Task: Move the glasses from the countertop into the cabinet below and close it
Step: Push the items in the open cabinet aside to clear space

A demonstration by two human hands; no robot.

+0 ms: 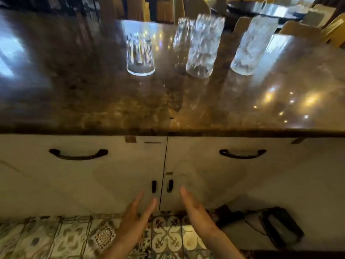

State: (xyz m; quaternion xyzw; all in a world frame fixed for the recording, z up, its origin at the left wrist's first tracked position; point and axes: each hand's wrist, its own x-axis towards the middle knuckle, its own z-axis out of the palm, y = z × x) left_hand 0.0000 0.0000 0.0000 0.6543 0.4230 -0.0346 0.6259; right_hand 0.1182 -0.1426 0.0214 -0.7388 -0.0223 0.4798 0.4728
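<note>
Dark polished stone forms the countertop [93,101] across the upper half of the frame, where four glasses [200,47] are seen standing near the far edge at upper centre, one partly hidden behind another. Below, both cabinet doors [205,174] are shut. At lower centre, the left hand [137,212] and right hand [194,208] are held open and empty just short of the small door handles [162,186]. Breakage could be caused if neighbouring glasses are knocked while one is lifted, or if wet glass slips.
</note>
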